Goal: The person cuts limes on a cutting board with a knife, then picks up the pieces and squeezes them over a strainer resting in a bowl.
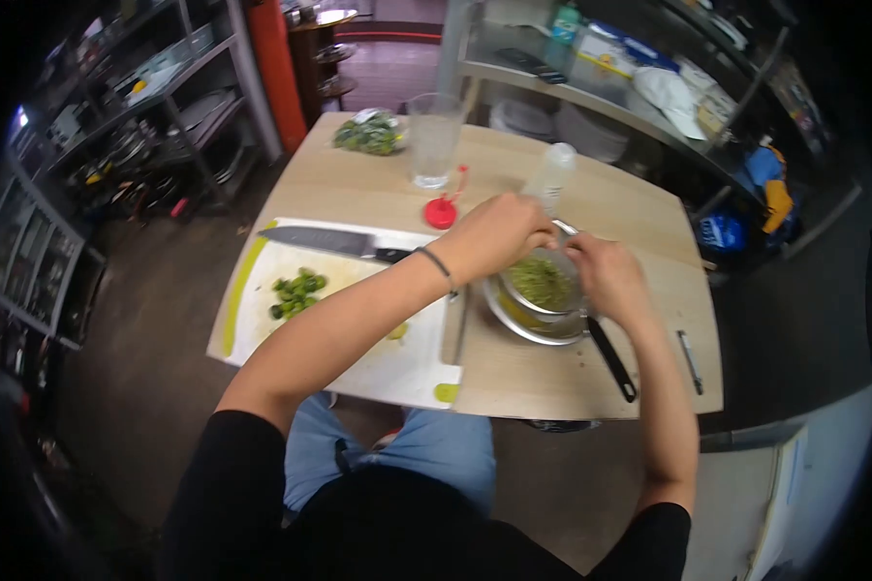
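A metal strainer [580,302] with shredded green stuff [541,283] in it rests over a shiny metal bowl [530,333]. A black handle [610,358] sticks out from it toward the table's front edge. My left hand [515,232] is closed in a pinch over the strainer's far side. Facing it, my right hand [606,276] is closed too, its fingertips close to the left ones. Something small and pale shows between the fingertips, too little to name. Just behind my left hand stands a clear squeeze bottle [554,169] without its cap.
On the white cutting board [378,373] lie a knife [325,239] and chopped green pieces [298,293]. A red cap [441,212], a clear plastic cup [434,140] and a bag of greens [370,133] sit behind it. A pen-like object [690,361] lies at right.
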Tool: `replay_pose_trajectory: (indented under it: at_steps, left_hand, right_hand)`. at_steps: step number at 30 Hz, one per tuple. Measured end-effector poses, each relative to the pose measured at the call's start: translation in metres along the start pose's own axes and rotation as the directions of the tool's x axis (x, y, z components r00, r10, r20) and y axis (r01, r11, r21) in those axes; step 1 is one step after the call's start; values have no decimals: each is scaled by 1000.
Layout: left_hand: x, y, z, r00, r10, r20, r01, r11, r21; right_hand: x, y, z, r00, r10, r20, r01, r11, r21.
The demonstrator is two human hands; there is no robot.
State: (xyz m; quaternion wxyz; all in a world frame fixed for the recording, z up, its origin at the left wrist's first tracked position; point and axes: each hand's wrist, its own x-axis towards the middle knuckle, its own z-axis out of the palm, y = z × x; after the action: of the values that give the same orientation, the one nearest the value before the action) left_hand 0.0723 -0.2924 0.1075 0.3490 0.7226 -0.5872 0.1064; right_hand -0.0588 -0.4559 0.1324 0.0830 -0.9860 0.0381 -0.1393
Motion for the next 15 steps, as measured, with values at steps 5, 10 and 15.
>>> replay_pose_trajectory:
  at_steps: [5,10,15]
  left_hand:
    - [-38,-14,-66,992,-85,-91,75,991,-107]
    - [-100,-51,-97,951,-307,44,307,952,-6]
    - [-135,-68,-87,885,-431,178,435,900,18]
  right_hand:
    - [8,-33,-8,987,-150,-62,152,988,35]
    - [12,-110,33,938,-334,94,313,931,186]
    - [27,-155,97,879,-370,300,378,925,35]
